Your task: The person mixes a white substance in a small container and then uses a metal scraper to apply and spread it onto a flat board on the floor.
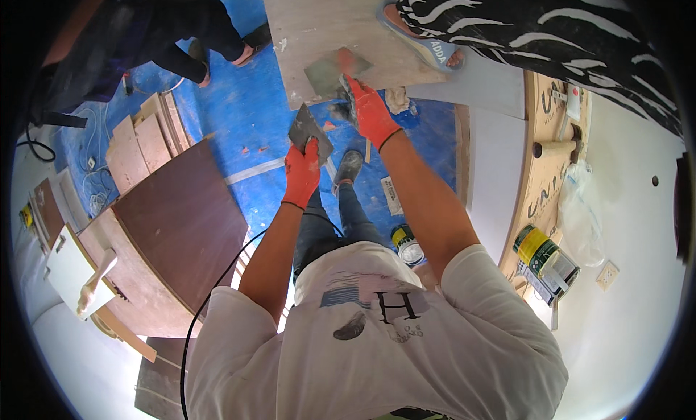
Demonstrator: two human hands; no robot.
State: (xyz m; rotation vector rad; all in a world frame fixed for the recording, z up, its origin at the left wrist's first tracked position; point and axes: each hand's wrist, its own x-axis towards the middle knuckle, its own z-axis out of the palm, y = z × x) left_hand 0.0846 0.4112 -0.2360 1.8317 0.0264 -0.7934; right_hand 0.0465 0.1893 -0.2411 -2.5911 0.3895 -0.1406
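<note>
An orange-red glove covers my left hand (303,172), which is closed on the lower corner of a dark grey flat scraper plate (308,125). My right hand (371,112), gloved in the same colour, reaches farther forward and is closed on a putty-smeared flat trowel (325,73). The trowel's shiny square blade lies over the pale wooden board (301,21), with a reddish patch on its surface. The grip inside my right fingers is mostly hidden. The two blades are apart, the scraper plate nearer to me and slightly left.
Blue sheeting (225,122) covers the floor. One person's sandalled foot (438,54) rests on the board; another person (185,28) stands far left. A brown cabinet panel (181,224) is at my left. Paint cans (538,247) and a clear plastic bag (580,217) are at right.
</note>
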